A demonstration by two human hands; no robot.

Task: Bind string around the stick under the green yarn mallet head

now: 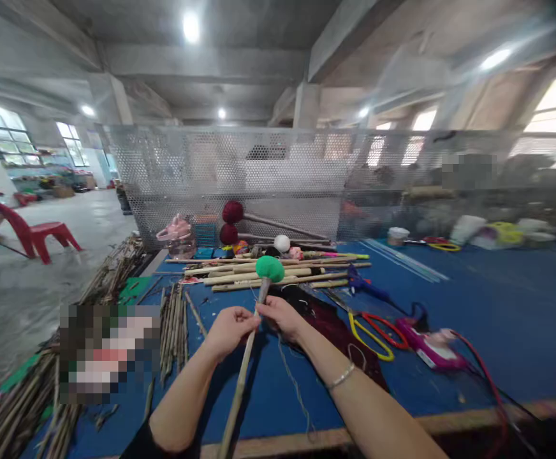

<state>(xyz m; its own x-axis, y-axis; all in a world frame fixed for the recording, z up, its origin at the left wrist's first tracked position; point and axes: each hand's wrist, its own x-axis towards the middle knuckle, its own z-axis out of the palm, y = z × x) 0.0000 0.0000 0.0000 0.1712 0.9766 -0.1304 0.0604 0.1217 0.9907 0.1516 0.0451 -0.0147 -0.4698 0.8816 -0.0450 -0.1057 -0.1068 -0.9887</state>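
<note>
1. Stick (238,390) first: it's right in front of me over the blue table (488,306), leaning, with a green cap (269,268) on its far end. I'd guess the cap could twist crooked if I roll the stick too hard.

2. Far left is a pixelated patch, so I can't tell what's there or if it has print.

3. Twigs (175,328) lie near my left hand. Swing the stick's low end over and I could scatter them.

4. Left hand (233,328): thumb and finger pinched on the stick. If that grip slackens, the whole thing might spin.

5. Right hand (280,315): pinched on it too, just below the cap. Can't tell if those fingers have string as well.

6. String (293,376) trails on the table under my right arm. Easy to snag with my sleeveless wrist or bracelet (342,376), I reckon.

7. Dark cloth (326,325), then scissors (352,320), near that arm. A careless elbow could shove them.

8. Pink box (433,344), far right: wires there could catch. No brand or writing I can read anywhere, sorry.
</note>
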